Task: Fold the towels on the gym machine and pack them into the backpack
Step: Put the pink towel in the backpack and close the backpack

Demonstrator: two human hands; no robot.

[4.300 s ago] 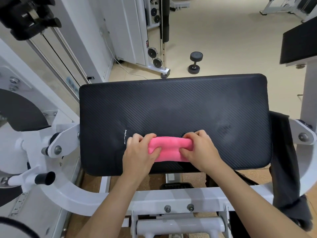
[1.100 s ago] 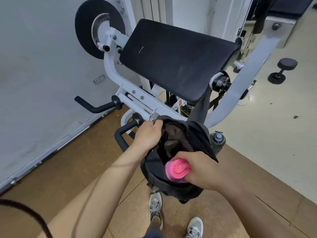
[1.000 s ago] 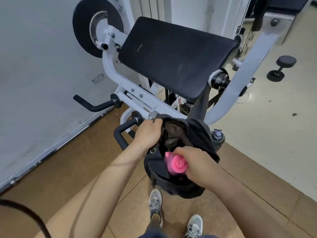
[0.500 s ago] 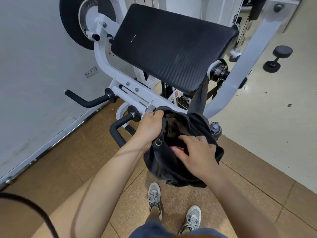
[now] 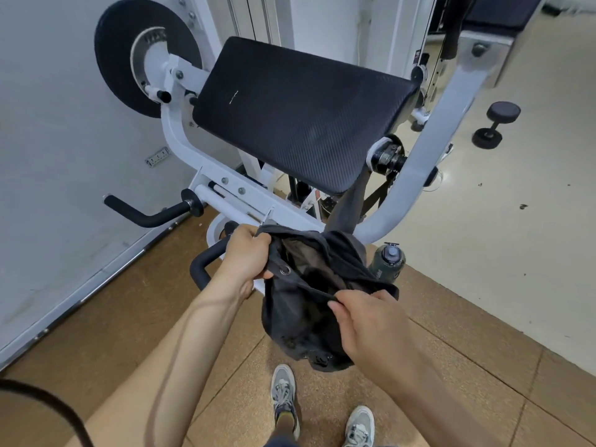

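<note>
Black backpack (image 5: 303,321) hangs by its strap from the gym machine's pad (image 5: 300,114), just below the pad's near right corner, mouth open; left hand (image 5: 246,256) has its grip clenched on the mouth's left edge, right hand (image 5: 364,321) pinches the near edge between thumb and fingers. No towel can be made out in the dark interior, and the pad is bare. A green bottle (image 5: 388,261) stands on the floor just right of the backpack; a dumbbell (image 5: 496,124) lies well right of the pad.
</note>
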